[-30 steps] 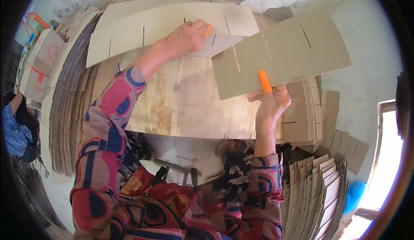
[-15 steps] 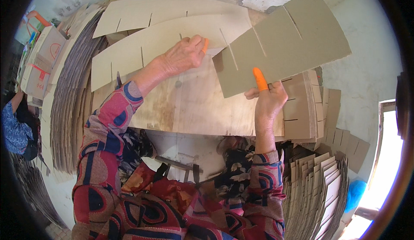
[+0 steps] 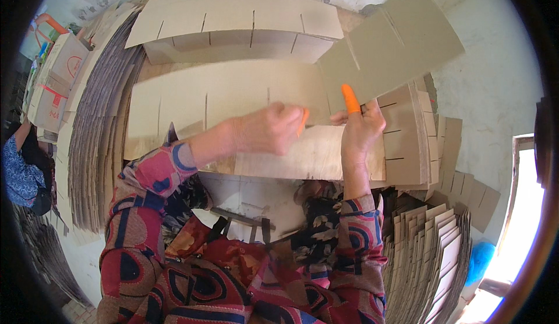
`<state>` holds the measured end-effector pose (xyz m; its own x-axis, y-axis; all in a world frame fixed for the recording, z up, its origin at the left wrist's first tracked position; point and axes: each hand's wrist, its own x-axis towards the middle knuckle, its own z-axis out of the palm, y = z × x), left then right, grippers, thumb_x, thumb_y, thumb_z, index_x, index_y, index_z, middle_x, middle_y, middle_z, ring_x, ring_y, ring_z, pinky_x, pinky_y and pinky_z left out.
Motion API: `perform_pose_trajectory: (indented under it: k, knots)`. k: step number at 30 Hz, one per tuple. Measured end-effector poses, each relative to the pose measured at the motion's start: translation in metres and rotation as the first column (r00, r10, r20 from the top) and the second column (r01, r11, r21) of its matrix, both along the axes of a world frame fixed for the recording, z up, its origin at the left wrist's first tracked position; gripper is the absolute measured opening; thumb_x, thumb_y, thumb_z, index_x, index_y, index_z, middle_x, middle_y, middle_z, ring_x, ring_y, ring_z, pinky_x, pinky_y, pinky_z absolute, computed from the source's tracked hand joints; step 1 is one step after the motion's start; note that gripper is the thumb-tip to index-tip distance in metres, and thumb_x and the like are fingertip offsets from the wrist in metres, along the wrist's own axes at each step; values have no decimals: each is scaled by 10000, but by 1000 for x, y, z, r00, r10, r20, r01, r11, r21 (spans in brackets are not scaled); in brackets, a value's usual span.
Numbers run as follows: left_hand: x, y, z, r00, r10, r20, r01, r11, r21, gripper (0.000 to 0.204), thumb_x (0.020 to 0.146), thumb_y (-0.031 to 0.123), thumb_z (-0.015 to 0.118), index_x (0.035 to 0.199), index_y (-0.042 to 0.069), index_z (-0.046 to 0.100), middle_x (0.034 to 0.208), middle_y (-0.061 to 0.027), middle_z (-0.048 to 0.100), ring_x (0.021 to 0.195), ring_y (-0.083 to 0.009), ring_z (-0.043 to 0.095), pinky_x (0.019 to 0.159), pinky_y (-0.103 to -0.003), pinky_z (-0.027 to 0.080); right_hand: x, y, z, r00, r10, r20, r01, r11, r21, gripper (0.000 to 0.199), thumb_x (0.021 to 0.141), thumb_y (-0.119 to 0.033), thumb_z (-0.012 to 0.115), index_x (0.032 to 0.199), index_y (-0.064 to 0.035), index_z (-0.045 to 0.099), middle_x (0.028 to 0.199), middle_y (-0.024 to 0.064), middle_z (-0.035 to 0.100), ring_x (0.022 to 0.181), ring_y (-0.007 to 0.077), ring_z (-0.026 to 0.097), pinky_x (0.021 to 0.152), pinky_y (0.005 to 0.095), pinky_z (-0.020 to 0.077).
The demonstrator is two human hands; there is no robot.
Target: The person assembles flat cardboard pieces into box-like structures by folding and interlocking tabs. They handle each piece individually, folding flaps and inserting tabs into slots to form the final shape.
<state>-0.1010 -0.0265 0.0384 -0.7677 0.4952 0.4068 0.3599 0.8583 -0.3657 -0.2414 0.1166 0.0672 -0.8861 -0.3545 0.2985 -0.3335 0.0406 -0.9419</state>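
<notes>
A pale slotted cardboard sheet (image 3: 233,88) extends over the wooden table (image 3: 297,164), its right end beside a darker slotted sheet (image 3: 402,38). The left hand (image 3: 271,127) clasps the pale sheet's near edge in its fingers; the right hand (image 3: 362,127) pinches the darker one.

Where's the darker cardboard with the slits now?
In the head view, the darker slotted cardboard sheet is at the upper right, in the right hand, above the cardboard stack at the right end of the wooden tabletop.
</notes>
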Motion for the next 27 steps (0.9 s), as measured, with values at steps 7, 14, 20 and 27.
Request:
perform_pose_trajectory:
  k: [7,14,20,27]
  knots:
    - [1,-15,5,993,114,-20,-78,789,609,552,781,364,731,1083,-74,583,1007,-140,626,842,-250,549,648,-352,486,4,-3,-2,997,-3,74,-4,996,88,125,835,89,601,948,68,649,616,95,636,440,116,585,400,253,475]
    - [-73,-117,-2,814,572,-97,-496,773,396,554,792,421,703,1088,-34,593,1075,-122,602,978,-270,501,852,-408,403,11,-9,6,990,11,138,-32,988,153,73,843,80,575,879,77,638,547,97,610,434,123,585,408,261,476]
    - [-96,-157,-17,768,637,66,-641,766,50,303,815,209,648,1008,-20,600,1001,-117,602,983,-253,535,814,-379,486,7,-13,-12,988,67,142,-88,985,148,67,849,72,563,856,85,628,552,98,613,443,126,598,411,265,480]
    - [-84,-156,-5,863,504,-2,-497,851,170,326,705,11,604,1024,-50,591,1006,-118,598,982,-257,548,774,-336,548,8,-17,-12,986,75,151,-99,983,157,52,832,55,611,789,79,596,554,105,619,439,134,606,419,258,490]
